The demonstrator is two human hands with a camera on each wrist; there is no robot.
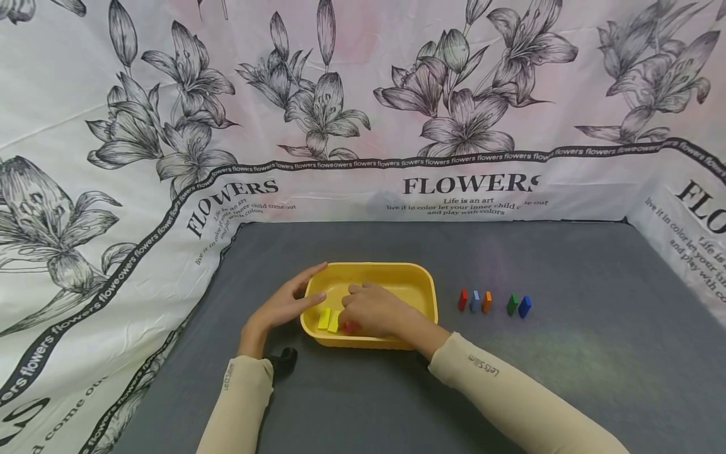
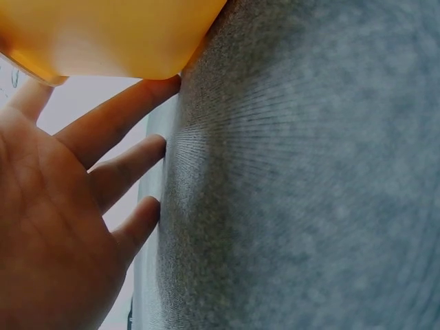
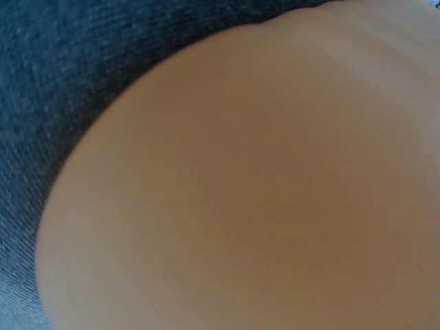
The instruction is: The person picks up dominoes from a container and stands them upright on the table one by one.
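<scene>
A yellow plastic bin [image 1: 397, 272] stands on the dark grey table. At its left end my left hand [image 1: 286, 304] lies with fingers spread, the thumb reaching over the rim; the left wrist view shows these fingers [image 2: 113, 120] nearly straight along the outside wall. My right hand [image 1: 374, 310] is inside the bin, its fingers curled down at a red block [image 1: 350, 328] that they partly cover. Just left of it, two yellow blocks [image 1: 329, 320] lie side by side on the bin's floor. The right wrist view is filled mostly by skin.
Right of the bin, small blocks stand upright in a row: red [image 1: 462, 300], light blue [image 1: 475, 301], orange [image 1: 487, 302], green [image 1: 513, 304] and blue [image 1: 525, 306]. A black object [image 1: 288, 360] is beside the left wrist. Flower-printed cloth [image 1: 340, 113] hangs behind the table.
</scene>
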